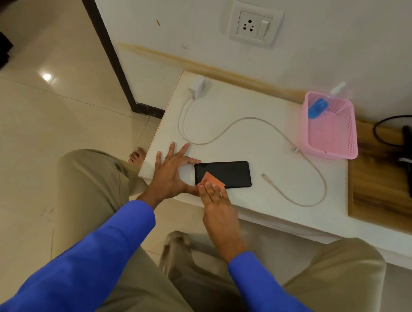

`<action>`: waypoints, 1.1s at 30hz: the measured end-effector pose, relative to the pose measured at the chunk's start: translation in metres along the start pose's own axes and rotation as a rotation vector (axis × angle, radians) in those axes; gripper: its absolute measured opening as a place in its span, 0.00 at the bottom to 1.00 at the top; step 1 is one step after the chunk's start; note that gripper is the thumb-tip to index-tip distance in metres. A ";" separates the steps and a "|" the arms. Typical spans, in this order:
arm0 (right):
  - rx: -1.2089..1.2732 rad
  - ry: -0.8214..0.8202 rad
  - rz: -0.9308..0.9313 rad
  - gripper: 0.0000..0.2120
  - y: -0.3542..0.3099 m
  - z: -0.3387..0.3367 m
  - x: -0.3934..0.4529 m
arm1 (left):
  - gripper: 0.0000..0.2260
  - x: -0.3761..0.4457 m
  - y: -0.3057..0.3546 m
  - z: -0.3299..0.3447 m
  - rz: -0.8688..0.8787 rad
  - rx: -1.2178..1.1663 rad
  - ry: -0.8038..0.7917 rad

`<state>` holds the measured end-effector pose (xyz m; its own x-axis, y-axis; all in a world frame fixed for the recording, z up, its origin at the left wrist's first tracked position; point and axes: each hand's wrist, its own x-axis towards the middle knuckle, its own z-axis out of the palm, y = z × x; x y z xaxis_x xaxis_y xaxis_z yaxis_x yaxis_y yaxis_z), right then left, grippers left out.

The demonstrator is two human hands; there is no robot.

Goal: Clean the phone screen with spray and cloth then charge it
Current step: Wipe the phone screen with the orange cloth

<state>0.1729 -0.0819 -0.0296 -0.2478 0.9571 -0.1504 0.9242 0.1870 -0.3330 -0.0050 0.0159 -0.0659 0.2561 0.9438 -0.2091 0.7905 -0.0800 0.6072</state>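
Observation:
A black phone [228, 172] lies flat, screen up, near the front edge of the white table [253, 135]. My left hand [170, 170] steadies the phone's left end, thumb and forefinger against it, other fingers spread on the table. My right hand [216, 202] presses a small orange cloth [212, 179] onto the phone's near left corner. A white charger [197, 85] lies at the table's back left, unplugged. Its cable [228, 126] loops across the table and ends in a loose plug [265, 176] just right of the phone. The spray bottle [323, 103], blue with a white top, leans in the pink basket [328, 145].
A wall socket with a switch [255, 25] is above the table. A wooden surface [384, 190] to the right holds a black stand and cable. I sit with my knees close to the table's front edge. Tiled floor lies to the left.

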 end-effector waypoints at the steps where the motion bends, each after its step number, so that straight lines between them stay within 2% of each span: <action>1: 0.000 0.006 -0.007 0.31 -0.001 -0.004 0.006 | 0.38 0.000 0.000 0.000 0.007 -0.013 0.008; 8: 0.001 0.026 0.022 0.30 -0.008 -0.027 0.056 | 0.38 -0.002 0.005 -0.003 -0.004 -0.054 0.008; 15: -0.014 0.004 0.004 0.34 0.009 -0.002 -0.006 | 0.41 -0.001 0.001 0.000 0.003 -0.019 0.016; 20: 0.070 0.038 0.055 0.29 0.004 -0.023 0.030 | 0.41 -0.003 0.001 -0.001 0.003 -0.069 0.013; 23: 0.028 0.044 0.048 0.29 0.004 -0.036 0.053 | 0.40 -0.004 0.004 -0.004 0.002 -0.078 -0.004; 30: -0.043 0.031 0.040 0.35 0.023 -0.005 -0.004 | 0.41 -0.004 0.000 -0.003 0.021 -0.026 -0.023; 33: -0.006 0.117 0.110 0.33 0.019 -0.010 0.017 | 0.38 -0.005 0.001 -0.003 0.023 -0.072 -0.016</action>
<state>0.1894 -0.0597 -0.0294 -0.1095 0.9910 -0.0764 0.9458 0.0802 -0.3148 -0.0073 0.0117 -0.0617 0.2829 0.9367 -0.2062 0.7421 -0.0775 0.6658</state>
